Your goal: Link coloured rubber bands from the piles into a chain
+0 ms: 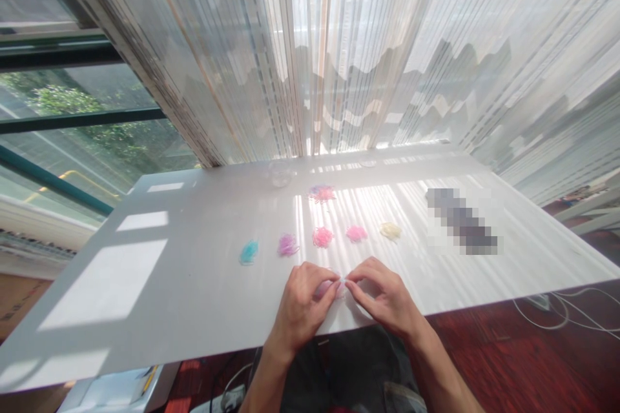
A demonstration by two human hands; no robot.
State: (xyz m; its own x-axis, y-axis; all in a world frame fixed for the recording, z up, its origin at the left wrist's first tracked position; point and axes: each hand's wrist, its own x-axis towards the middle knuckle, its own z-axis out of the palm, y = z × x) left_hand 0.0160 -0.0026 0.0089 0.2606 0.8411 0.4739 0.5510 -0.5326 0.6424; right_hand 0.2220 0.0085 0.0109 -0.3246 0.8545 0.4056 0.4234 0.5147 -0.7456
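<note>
At the table's front edge my left hand and my right hand meet, each with thumb and forefinger pinched. Between the fingertips is something small and pale, too tiny to make out. Under them lies a pinkish-purple pile, partly hidden by my left fingers. Beyond the hands, small piles of thin loops or strands form a row: teal, purple, red-pink, bright pink and pale yellow. Behind that row sits a mixed pink and blue pile.
The white table carries a clear round container and a clear lid-like disc at the back. A blurred dark object lies at the right. Curtains hang behind the table, and white cables are at the lower right.
</note>
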